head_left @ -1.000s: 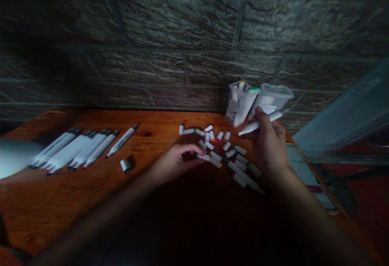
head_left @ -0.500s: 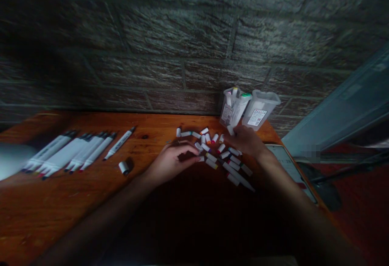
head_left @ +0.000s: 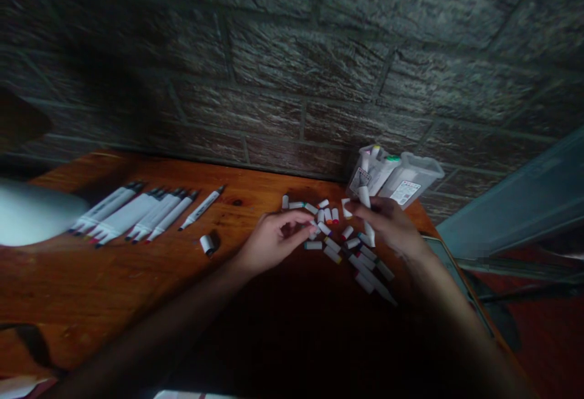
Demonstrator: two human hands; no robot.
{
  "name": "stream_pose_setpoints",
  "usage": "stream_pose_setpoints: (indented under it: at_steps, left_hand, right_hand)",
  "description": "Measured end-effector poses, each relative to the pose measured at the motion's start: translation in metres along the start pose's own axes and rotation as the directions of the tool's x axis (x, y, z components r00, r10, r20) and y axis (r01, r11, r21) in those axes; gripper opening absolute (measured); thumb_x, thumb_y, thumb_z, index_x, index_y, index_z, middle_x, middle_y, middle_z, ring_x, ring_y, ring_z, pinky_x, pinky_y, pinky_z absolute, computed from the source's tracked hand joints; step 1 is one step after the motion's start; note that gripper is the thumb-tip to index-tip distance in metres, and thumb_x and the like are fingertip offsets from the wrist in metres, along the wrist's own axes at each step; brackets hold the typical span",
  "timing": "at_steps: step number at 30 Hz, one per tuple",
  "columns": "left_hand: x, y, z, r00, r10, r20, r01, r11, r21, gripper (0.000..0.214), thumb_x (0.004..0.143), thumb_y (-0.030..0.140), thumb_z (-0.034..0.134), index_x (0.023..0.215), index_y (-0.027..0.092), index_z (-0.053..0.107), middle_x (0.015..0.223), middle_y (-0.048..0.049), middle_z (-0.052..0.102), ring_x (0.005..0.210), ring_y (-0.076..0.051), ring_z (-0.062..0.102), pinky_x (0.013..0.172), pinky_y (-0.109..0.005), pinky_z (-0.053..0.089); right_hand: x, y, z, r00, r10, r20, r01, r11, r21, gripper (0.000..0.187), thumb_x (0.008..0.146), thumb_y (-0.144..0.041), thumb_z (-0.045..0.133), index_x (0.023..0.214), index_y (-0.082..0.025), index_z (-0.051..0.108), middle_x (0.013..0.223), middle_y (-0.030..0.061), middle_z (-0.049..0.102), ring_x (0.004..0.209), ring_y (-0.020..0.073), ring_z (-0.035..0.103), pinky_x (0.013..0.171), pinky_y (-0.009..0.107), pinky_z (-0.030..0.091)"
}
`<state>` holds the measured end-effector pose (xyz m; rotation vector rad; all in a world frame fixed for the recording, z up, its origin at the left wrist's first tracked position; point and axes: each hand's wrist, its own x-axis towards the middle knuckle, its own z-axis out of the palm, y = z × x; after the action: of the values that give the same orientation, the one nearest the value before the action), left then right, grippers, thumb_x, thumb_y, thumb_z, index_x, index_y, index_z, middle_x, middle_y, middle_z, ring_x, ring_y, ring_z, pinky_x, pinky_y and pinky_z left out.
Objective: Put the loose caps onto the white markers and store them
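Observation:
My right hand (head_left: 387,224) grips a white marker (head_left: 366,213) held nearly upright over a scatter of several marker caps (head_left: 337,242) on the wooden table (head_left: 137,271). My left hand (head_left: 274,242) rests beside the caps, its fingertips pinching a small cap (head_left: 314,227). Two clear plastic marker tubs (head_left: 395,175) lean against the brick wall just behind my right hand, one with markers in it.
A row of several uncapped white markers (head_left: 137,213) lies at the left of the table, with one single marker (head_left: 202,207) apart and a lone cap (head_left: 207,244) nearby. A phone (head_left: 449,265) lies at the right edge. A pale blurred object (head_left: 31,211) sits far left.
My right hand lowered the marker from near the tubs down toward the caps and turned it upright. My left hand stayed by the caps. The camera tilted and shifted.

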<state>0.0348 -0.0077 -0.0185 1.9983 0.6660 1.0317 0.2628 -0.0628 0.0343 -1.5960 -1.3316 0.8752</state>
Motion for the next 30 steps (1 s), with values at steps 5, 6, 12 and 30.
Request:
stream_pose_setpoints:
  at_steps: [5,6,12,30]
  left_hand:
    - [0.0,0.002,0.005,1.0,0.006,-0.003,-0.006,0.985,-0.171,0.032,0.086,0.025,0.07,0.116,0.015,0.068,0.103,-0.01,0.076,0.083,-0.018,0.07,0.072,-0.026,0.054]
    - [0.0,0.003,0.006,1.0,0.021,-0.009,-0.023,0.984,-0.175,0.031,0.086,0.024,0.07,0.115,0.014,0.069,0.104,-0.0101,0.075,0.084,-0.018,0.07,0.072,-0.026,0.054]
    - [-0.001,0.008,0.006,0.995,0.095,-0.039,-0.098,0.99,-0.101,0.02,0.085,0.023,0.071,0.103,0.015,0.073,0.095,-0.0062,0.076,0.066,-0.011,0.066,0.059,-0.02,0.05]
    - [-0.008,0.004,0.008,0.995,0.076,0.057,-0.078,0.996,0.033,0.018,0.088,0.022,0.067,0.105,0.017,0.069,0.075,0.0014,0.064,0.057,-0.006,0.049,0.052,-0.017,0.038]
  right_hand:
    - [-0.011,-0.003,0.025,0.985,-0.042,0.168,-0.009,0.957,0.289,0.03,0.074,-0.043,0.077,0.093,-0.02,0.076,0.084,0.0024,0.074,0.068,0.013,0.063,0.061,0.024,0.048]
    - [-0.012,-0.004,0.028,0.982,-0.044,0.185,-0.013,0.955,0.296,0.03,0.073,-0.042,0.078,0.095,-0.02,0.077,0.085,0.0022,0.074,0.071,0.0134,0.064,0.063,0.024,0.048]
    - [-0.015,-0.007,0.036,0.972,-0.015,0.233,-0.05,0.962,0.27,0.024,0.075,-0.042,0.077,0.09,-0.023,0.078,0.085,0.0008,0.075,0.075,0.0139,0.066,0.072,0.027,0.051]
    - [-0.013,-0.006,0.035,0.989,-0.039,-0.139,0.086,0.933,0.348,0.033,0.075,-0.049,0.076,0.07,-0.017,0.073,0.059,0.0004,0.066,0.048,0.0076,0.052,0.045,0.019,0.037]
